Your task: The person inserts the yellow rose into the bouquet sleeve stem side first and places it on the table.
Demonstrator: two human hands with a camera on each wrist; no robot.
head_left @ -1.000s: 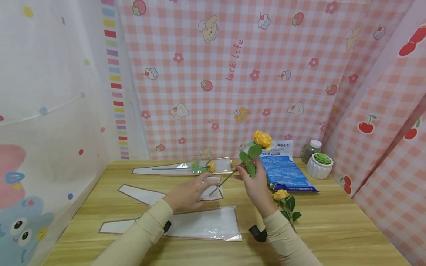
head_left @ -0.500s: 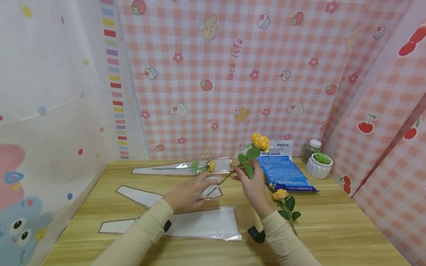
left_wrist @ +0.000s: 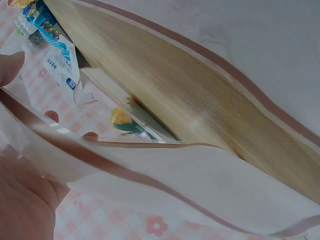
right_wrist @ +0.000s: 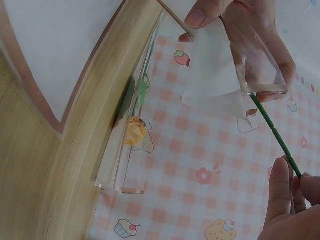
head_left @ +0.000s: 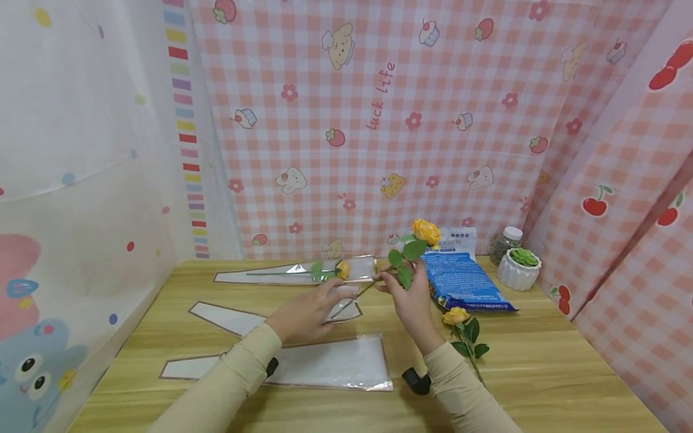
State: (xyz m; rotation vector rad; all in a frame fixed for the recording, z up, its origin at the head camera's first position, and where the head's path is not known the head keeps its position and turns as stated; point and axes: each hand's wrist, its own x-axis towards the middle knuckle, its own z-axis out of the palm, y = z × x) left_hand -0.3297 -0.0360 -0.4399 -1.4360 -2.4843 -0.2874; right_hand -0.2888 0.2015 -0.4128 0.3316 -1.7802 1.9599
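Observation:
My left hand [head_left: 308, 310] grips the wide end of the middle flower sleeve [head_left: 230, 319], a tapered clear wrapper with a white panel and brown border. In the left wrist view that sleeve's mouth [left_wrist: 165, 145] gapes, with the thumb on one side. My right hand [head_left: 414, 310] pinches the green stem of a yellow rose [head_left: 426, 233] below its leaves; the bloom points up and right. Seen from the right wrist, the stem [right_wrist: 275, 131] runs into the mouth of the sleeve [right_wrist: 212, 65], which the left fingers hold.
A second yellow rose [head_left: 342, 270] lies in the back sleeve [head_left: 281, 277]. Another sleeve [head_left: 335, 364] lies flat in front. Right of my right arm is a loose yellow rose [head_left: 456, 317]. Behind it are a blue packet [head_left: 465, 279], a lidded jar [head_left: 506, 245] and a potted succulent [head_left: 520, 270].
The rose has come down slightly, and its stem tip has slid a little left, deeper into the sleeve. The middle sleeve's narrow end has shifted slightly left. My left hand stays in place.

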